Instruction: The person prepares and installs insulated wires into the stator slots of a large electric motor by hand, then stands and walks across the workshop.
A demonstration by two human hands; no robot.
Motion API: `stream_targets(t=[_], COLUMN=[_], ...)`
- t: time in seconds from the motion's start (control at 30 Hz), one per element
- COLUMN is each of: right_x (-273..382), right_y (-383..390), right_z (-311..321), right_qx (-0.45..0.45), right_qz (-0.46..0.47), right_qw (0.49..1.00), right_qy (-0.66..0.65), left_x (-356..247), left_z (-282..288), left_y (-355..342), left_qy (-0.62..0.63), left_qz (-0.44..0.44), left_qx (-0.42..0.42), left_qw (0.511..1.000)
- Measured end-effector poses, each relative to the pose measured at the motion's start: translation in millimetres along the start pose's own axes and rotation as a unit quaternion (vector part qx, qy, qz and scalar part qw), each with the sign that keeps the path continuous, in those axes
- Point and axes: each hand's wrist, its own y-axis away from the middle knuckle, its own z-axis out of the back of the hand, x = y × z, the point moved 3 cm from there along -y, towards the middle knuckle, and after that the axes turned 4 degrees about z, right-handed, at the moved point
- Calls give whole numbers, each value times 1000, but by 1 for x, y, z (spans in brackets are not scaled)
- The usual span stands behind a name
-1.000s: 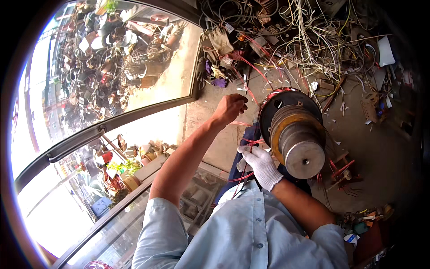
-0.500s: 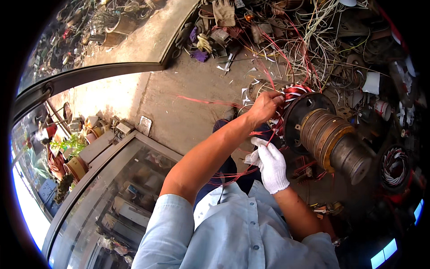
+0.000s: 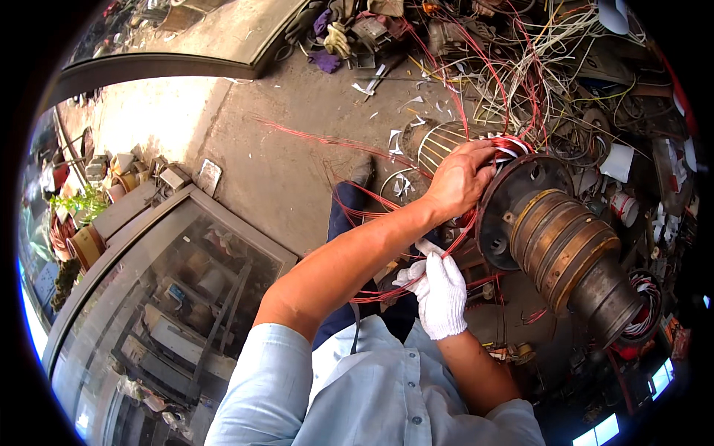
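A wound rotor [image 3: 569, 245] with a brown-ringed shaft and a dark flange [image 3: 513, 197] stands in front of me on the right. Red and white wire windings [image 3: 509, 145] bulge behind the flange. My left hand [image 3: 465, 178], bare, lies over these windings with its fingers bent around them, the fingertips partly hidden. Below it, my right hand [image 3: 440, 293] in a white knitted glove is closed on a bundle of thin red wires [image 3: 383, 295]. The wires loop to the left of the glove and run up to the rotor beside the flange.
Tangled white and red wires [image 3: 513, 82] heap up at the back right. A second ring of windings [image 3: 645, 305] sits at the far right. A glass-topped cabinet [image 3: 186, 282] stands on the left. Gloves [image 3: 335, 41] and paper scraps lie on the floor ahead.
The whole view has shifted, with the rotor now farther right and lower. My left hand has spread farther over the windings. My right hand still holds the red wires.
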Motion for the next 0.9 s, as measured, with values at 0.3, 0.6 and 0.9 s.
stream_targets(t=[0.3,0.6,0.9], right_x=[1,-3,-27], right_y=[-16,-20,-9], right_z=[29,50,108], right_qx=[76,151,209], right_qz=[17,90,130], right_qw=[995,984,968], right_qy=[57,28,43], left_x=[7,8,21], left_z=[-14,-13,-29], left_y=[-1,7,12], left_qy=[-6,-142,-316], left_qz=[-45,-185,-287], left_qx=[-41,-16,-46], left_qw=[998,972,903])
